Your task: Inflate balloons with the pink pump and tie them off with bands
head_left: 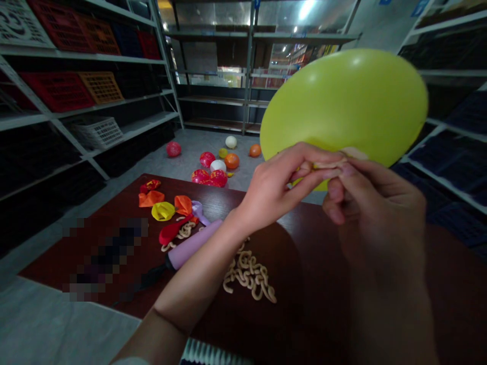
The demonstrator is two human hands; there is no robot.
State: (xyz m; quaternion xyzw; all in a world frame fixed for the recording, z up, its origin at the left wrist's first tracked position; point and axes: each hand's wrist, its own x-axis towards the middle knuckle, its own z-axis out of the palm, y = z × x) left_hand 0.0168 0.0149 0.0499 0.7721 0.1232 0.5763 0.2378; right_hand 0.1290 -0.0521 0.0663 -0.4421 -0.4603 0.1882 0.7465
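Observation:
A large inflated yellow-green balloon (pixel 342 106) fills the upper right of the view. Its neck is pinched between my left hand (pixel 276 195) and my right hand (pixel 373 203), and the fingers of both hands hide the knot area. A pale strip of rubber shows at the neck. On the dark red table (pixel 266 253) below my left forearm lie a purple hand pump (pixel 194 244) and a heap of tan looped cords (pixel 249 276). Nearby are limp orange, yellow and red balloons (pixel 163 208).
Metal shelves with red, orange and dark crates line both sides. Several inflated balloons (pixel 215 167) in red, orange and white lie on the floor beyond the table. A pixelated patch (pixel 102 258) covers part of the table's left side.

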